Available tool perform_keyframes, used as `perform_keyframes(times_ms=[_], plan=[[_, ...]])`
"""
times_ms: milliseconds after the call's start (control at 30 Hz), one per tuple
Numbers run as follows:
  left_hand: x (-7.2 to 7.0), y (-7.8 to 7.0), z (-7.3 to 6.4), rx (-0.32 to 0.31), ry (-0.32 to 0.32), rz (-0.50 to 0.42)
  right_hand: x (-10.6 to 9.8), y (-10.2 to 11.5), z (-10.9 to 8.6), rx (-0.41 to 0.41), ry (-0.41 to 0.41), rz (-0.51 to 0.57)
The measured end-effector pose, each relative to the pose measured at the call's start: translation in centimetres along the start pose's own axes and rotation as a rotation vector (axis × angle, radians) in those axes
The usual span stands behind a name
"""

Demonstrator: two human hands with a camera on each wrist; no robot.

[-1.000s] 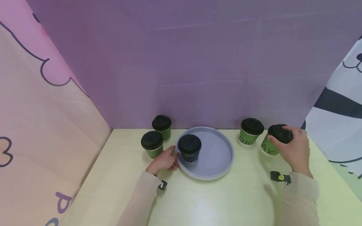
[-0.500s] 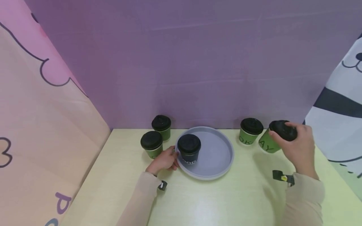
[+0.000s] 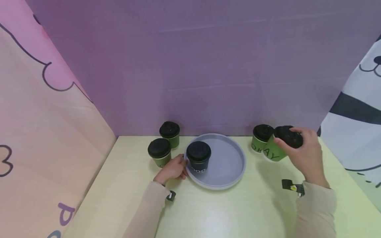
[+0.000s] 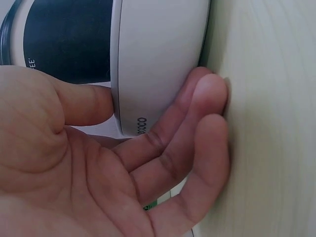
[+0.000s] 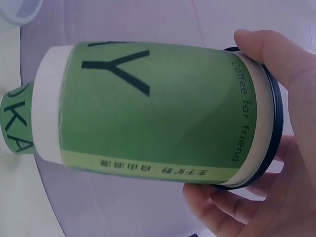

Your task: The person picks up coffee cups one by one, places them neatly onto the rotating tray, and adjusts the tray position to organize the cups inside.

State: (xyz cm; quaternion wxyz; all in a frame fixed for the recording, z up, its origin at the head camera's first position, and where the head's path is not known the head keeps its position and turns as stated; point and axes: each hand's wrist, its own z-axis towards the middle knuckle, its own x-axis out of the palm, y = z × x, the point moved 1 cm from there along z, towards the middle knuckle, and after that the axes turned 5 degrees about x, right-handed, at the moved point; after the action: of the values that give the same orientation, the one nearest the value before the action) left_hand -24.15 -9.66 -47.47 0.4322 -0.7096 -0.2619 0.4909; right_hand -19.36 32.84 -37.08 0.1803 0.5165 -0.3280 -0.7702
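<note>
Near 3 o'clock from the centre of the plate, the right hand grips the held cup around its lid, thumb opposing fingers. The held cup leans, base toward 9 o'clock, and appears lifted off the table. At the plate's 9 o'clock, the left hand pinches its edge, thumb at the rim, fingers curled along the lower wall, beside the dark cup standing on it.

Step in hand, as judged: carry the held cup while steadying the plate. Grip the body as well as the lid, since the lid may loosen under load. Bring the held cup upright before lowering. Allow clearance from the rear cup, between 2 and 3 o'clock.

Markings: held cup, "AY", "Coffee for friend" and inverted Chinese characters; rear cup, "OKA"; plate wall, "ococo", possibly incomplete; dark cup, "FEE" at a word's end; two green cups, toward 9 and 10 o'clock, illegible
</note>
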Motion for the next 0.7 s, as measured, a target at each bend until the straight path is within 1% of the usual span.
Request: perform_keyframes(times_ms=[133,233,367,700], plan=[[0.1,0.1,0.1,0.000,-0.011,0.012,0.2,0.5,-0.1,-0.017,0.017,0.001],[0.1,0.1,0.1,-0.005,-0.021,0.017,0.4,0.8,-0.2,-0.051,0.008,0.011],[0.2,0.2,0.2,-0.009,-0.031,0.023,0.9,1.1,-0.3,-0.097,0.018,0.017],[0.3,0.0,0.2,-0.015,-0.052,0.019,2.0,2.0,-0.6,-0.185,0.087,0.034]])
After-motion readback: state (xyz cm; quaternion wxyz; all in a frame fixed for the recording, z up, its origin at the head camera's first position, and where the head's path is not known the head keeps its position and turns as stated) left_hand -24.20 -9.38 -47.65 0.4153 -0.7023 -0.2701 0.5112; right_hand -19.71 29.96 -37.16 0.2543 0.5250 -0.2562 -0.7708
